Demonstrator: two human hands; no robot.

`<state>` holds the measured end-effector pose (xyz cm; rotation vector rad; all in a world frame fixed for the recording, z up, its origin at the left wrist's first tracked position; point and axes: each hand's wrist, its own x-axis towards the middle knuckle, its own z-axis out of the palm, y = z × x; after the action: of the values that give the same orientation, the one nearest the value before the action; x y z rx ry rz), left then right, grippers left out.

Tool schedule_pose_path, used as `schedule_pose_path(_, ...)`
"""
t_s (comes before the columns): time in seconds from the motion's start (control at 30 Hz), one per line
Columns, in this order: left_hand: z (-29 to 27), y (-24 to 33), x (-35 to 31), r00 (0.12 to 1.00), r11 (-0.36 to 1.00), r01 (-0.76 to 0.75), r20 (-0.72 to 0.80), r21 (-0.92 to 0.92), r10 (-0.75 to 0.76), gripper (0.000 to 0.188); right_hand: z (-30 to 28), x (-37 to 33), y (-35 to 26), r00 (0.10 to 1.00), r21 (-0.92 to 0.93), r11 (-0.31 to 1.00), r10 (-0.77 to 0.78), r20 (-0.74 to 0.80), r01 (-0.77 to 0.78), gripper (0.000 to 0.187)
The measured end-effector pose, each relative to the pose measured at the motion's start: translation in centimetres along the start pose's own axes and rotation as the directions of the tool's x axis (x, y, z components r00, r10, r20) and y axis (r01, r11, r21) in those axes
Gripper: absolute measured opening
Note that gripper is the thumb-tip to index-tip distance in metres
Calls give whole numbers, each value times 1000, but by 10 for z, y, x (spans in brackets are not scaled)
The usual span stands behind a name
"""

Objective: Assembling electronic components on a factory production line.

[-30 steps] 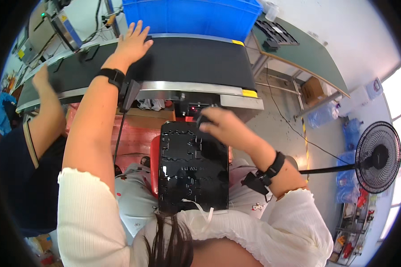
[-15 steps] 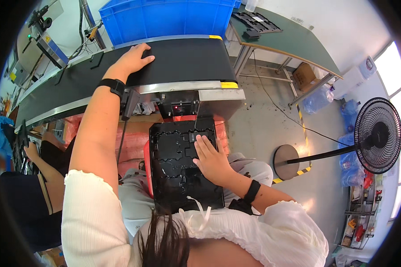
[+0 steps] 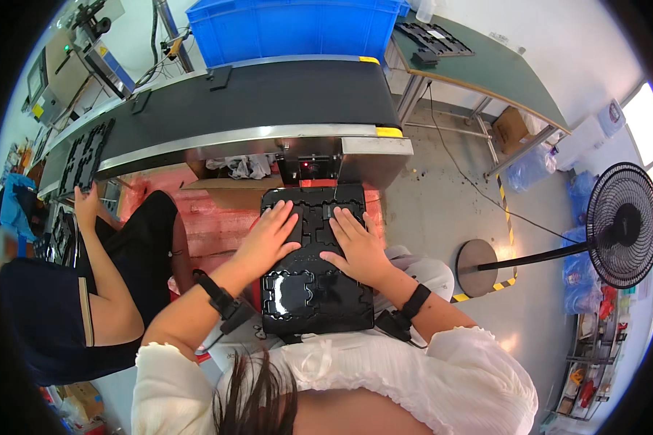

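Note:
A black moulded plastic tray (image 3: 286, 293) with shaped recesses rests across my lap. My left hand (image 3: 270, 235) lies on the tray's far left part, fingers spread and pointing away. On the far right part lies my right hand (image 3: 355, 246), also flat, with the fingertips near a small dark piece set in a recess. Neither hand grips anything. The palms hide part of the tray's middle and far recesses. Dark bands with small boxes are strapped round both wrists.
Beyond the tray runs a conveyor belt (image 3: 290, 90) carrying flat black pieces (image 3: 220, 77). At left, a co-worker's hand (image 3: 87, 203) touches a black openwork panel (image 3: 87, 154) on the belt. A blue crate (image 3: 290, 32) stands behind; a fan (image 3: 620, 210) and green table (image 3: 486, 72) are right.
My left hand has come back from the belt onto the tray. The black pieces on the belt have shifted right. The co-worker's black panel now lies at the belt's left end.

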<state>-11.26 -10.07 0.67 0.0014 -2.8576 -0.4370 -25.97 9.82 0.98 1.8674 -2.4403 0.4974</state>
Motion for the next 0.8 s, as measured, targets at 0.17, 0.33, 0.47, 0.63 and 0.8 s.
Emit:
schedule_pose_path(0.17,1,9,-3,995,999,36,95,10,-37,59,-78,42,8,974,431,902,-58,218,-43,57)
schedule_pose_path(0.33,2,13,-13,995,992,39,87,117,-49,62,-155,153,-1,926,409,836,-284,-250,367,49)
schedule_pose_path(0.47,-18,15,-3,996,998,52,78,-27,-49,58,-147,263,29,942,247,929,-212,-260,277,57)
schedule_pose_path(0.63,-107,-21,42,978,1000,-2,-207,14,5,47,-88,357,74,995,133,991,36,-89,-24,70)
schedule_pose_path(0.8,-168,-101,93,856,967,231,-495,110,-149,43,-108,332,58,968,-178,961,230,100,-210,65)
